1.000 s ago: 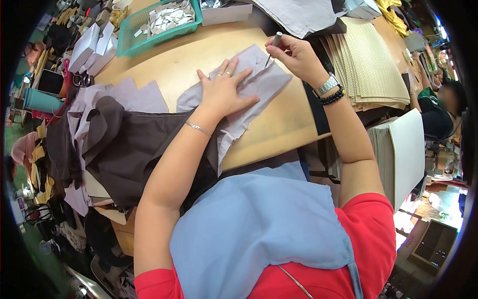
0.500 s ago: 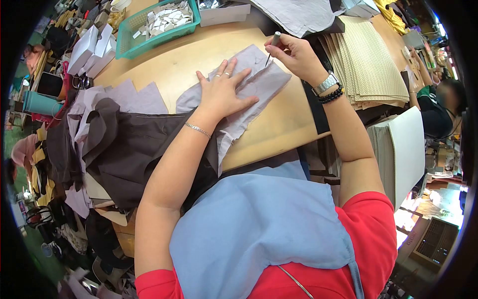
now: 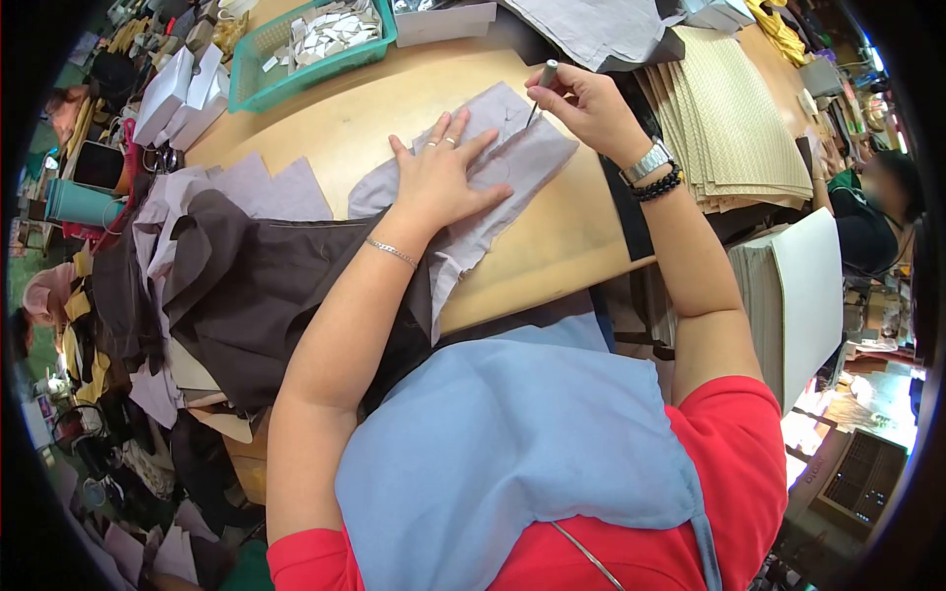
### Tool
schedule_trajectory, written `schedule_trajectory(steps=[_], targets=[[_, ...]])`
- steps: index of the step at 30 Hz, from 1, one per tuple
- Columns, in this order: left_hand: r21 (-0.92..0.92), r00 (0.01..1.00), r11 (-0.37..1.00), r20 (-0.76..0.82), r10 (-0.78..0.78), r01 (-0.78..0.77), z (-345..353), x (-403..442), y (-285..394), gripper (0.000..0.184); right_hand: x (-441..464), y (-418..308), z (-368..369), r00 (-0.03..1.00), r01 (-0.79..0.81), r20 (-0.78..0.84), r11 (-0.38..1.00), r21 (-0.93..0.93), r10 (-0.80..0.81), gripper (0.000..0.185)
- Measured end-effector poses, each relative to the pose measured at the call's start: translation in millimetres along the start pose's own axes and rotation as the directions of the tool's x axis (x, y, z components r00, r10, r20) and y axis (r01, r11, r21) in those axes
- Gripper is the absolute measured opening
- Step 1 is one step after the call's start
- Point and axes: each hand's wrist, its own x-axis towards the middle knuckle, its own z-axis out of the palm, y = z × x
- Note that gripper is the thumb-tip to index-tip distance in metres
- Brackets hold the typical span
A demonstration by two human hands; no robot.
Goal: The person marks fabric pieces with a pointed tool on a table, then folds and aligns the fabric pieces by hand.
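Head view, my left hand (image 3: 445, 183) spread flat on grey cloth (image 3: 542, 153), my right hand (image 3: 589, 110) pinching a slim tool (image 3: 548, 74), tip down.

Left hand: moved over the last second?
No, not visibly: judged against the teal basket, the left hand keeps its place, spread on the lilac cloth.

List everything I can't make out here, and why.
All in the head view:
The patch of pale cloth beneath the left hand: covered by that hand.
Whether the tip of the tool pierces the pale cloth or only touches it: too small.
Part of the tool's handle: hidden by the right hand.
The basket's far end: cut off by the top edge.
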Motion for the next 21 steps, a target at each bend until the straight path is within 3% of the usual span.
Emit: schedule_trajectory(steps=[21], targets=[[0.012,1.000,1.000,-0.001,0.000,0.000,1.0,-0.6,0.1,0.081,0.3,3.8,-9.9,0.999,-0.024,-0.030,0.999,-0.027,0.024,0.020]])
